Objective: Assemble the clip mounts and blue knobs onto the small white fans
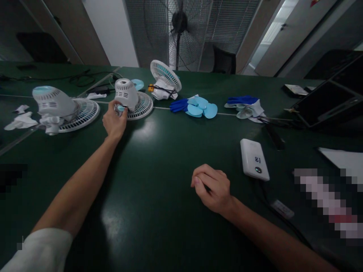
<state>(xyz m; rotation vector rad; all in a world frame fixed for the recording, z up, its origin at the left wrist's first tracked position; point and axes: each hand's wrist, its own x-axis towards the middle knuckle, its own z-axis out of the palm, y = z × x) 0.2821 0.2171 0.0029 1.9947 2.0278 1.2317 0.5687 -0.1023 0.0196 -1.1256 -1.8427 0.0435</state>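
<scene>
At the left of the head view, my left hand is closed round the clamp end of a white fan, which rests grille-down on the green table. My right hand lies curled over the table right of centre, with no object showing in its fingers. A second white fan is face-down at the far left. Behind the held fan, a third fan leans with its grille raised. Light blue fan blades lie beside a blue glove.
A white power bank with a cable lies right of my right hand. Blue and white gloves lie at the back right, near a dark computer case. Crumpled white gloves sit at the far left. A large standing fan is behind the table.
</scene>
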